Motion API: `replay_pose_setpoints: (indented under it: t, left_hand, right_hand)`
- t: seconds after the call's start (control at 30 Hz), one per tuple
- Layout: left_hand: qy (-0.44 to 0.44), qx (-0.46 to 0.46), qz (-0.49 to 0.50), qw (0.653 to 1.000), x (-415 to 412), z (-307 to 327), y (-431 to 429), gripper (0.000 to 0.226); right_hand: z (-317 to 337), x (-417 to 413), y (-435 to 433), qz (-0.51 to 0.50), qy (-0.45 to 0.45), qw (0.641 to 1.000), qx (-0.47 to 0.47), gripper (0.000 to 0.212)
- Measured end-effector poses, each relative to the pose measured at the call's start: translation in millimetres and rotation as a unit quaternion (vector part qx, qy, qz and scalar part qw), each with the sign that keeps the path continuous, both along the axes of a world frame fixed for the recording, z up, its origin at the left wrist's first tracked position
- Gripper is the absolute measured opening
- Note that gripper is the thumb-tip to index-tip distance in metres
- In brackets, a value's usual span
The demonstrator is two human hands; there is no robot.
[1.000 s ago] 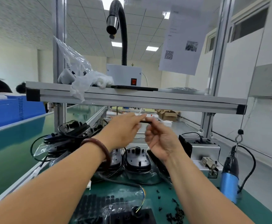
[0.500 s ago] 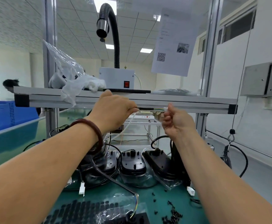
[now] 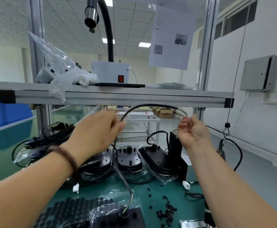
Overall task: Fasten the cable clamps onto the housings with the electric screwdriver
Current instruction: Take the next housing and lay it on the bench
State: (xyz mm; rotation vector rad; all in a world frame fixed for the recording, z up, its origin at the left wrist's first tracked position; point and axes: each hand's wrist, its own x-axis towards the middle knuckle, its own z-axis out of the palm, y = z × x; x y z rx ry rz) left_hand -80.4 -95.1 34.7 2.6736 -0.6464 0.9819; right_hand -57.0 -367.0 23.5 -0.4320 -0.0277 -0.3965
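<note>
My left hand point(image 3: 96, 130) grips a black sheathed cable point(image 3: 151, 106) that arches over to my right hand point(image 3: 193, 132), which pinches the thin coloured wires at its free end. From my left hand the cable drops to a black housing point(image 3: 123, 218) at the near table edge. Several more black housings point(image 3: 128, 159) stand in a row behind, some in clear bags. Small black screws point(image 3: 166, 209) lie scattered on the green mat. The electric screwdriver point(image 3: 221, 150) hangs at the right, mostly hidden by my right forearm.
An aluminium shelf point(image 3: 118, 96) crosses just above my hands, carrying a white box with a red switch point(image 3: 110, 71) and plastic bags. A tray of black rubber parts point(image 3: 71, 209) sits near left. A white connector point(image 3: 186, 185) lies on the mat.
My hands have moved apart and lower. The cable between them, earlier pulled short and straight, now bows upward in a long arch. The view has tilted down toward the table.
</note>
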Motion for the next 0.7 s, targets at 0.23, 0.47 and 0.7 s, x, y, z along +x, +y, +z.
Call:
replay_pose_setpoints:
  t: [0.23, 0.47, 0.7]
  left_hand:
    - [0.348, 0.043, -0.043, 0.936, -46.8, -110.8, -11.1, 0.084]
    - [0.327, -0.093, -0.046, 0.939, -46.5, -144.4, -30.4, 0.028]
    - [0.356, -0.225, -0.072, 0.904, -58.4, -149.7, -30.7, 0.023]
  right_hand:
    - [-35.2, -1.1, -5.2, 0.028, -0.019, 0.992, 0.119, 0.021]
    - [-43.6, -2.0, -6.1, 0.053, -0.033, 0.987, 0.151, 0.023]
    - [-83.0, -5.0, 16.0, 0.081, 0.050, 0.991, 0.093, 0.014]
